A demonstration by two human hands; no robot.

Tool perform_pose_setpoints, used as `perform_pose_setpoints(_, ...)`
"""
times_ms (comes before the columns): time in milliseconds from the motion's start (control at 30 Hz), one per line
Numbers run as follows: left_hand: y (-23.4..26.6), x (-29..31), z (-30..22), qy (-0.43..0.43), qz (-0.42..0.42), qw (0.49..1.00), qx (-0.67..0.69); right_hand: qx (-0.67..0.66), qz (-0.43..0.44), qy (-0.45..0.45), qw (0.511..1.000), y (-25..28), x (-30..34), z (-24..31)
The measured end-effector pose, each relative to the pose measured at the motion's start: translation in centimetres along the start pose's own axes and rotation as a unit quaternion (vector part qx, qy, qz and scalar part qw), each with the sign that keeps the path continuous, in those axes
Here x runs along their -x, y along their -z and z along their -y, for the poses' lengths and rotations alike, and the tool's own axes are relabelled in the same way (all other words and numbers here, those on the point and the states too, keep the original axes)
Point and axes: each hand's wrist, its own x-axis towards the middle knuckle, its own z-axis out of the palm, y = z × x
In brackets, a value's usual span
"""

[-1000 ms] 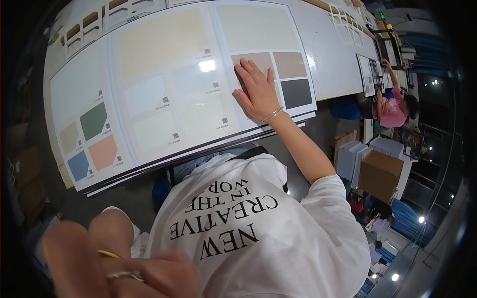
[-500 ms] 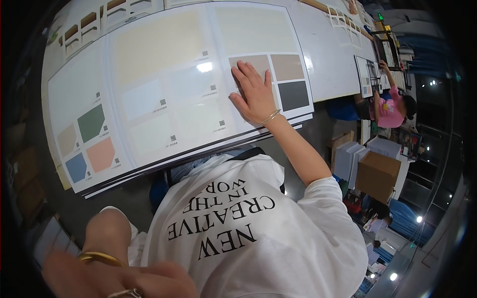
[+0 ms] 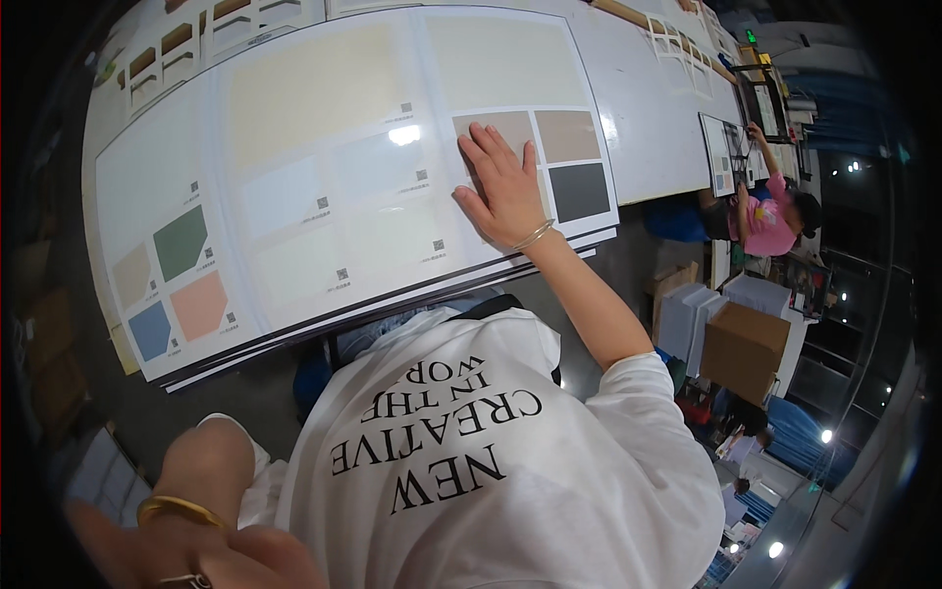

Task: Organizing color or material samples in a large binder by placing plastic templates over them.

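Item: large colour sample board (image 3: pixel 324 187), lying flat on a white counter (image 3: pixel 648 118), topmost of a stack whose dark edges are showing along its near side. Its surface is carrying pale cream and off-white panels; a green, a tan, a salmon and a blue swatch are sitting at the end far from the right grip; beige, brown and dark grey swatches are lying under and just beside that grip.

Right hand (image 3: pixel 505 187): resting palm-down on the board, grip spread flat with fingers apart, pinching nothing; a thin bracelet is circling the wrist.

Left hand (image 3: pixel 211 555): sitting low at the picture's bottom edge, well apart from the board, a gold bangle (image 3: pixel 177 508) at the wrist; its grip is cut off, so its state cannot be told.

Edges and room: the board's near edge is overhanging the counter toward the white shirt (image 3: pixel 491 471). Bare counter is running beyond the right grip.

Hard to make out: a person in pink (image 3: pixel 765 216) is working farther along the counter; small marks on the board are too fine to read.
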Motion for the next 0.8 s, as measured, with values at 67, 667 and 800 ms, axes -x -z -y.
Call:
perform_pose_setpoints(67,2.1,-15.5,7.7,-0.014,0.01,1.0,0.012,-0.008,0.002,-0.014,1.0,0.2,0.1,-0.5)
perform_pose_setpoints(667,25.9,-26.5,16.5,0.111,-0.235,0.26,-0.93,-0.007,0.148,0.236,0.96,-5.6,-8.7,13.1)
perform_pose_setpoints(800,25.4,-26.9,16.4,0.128,-0.227,0.255,-0.931,0.038,0.076,0.247,0.965,-8.6,-15.2,14.9)
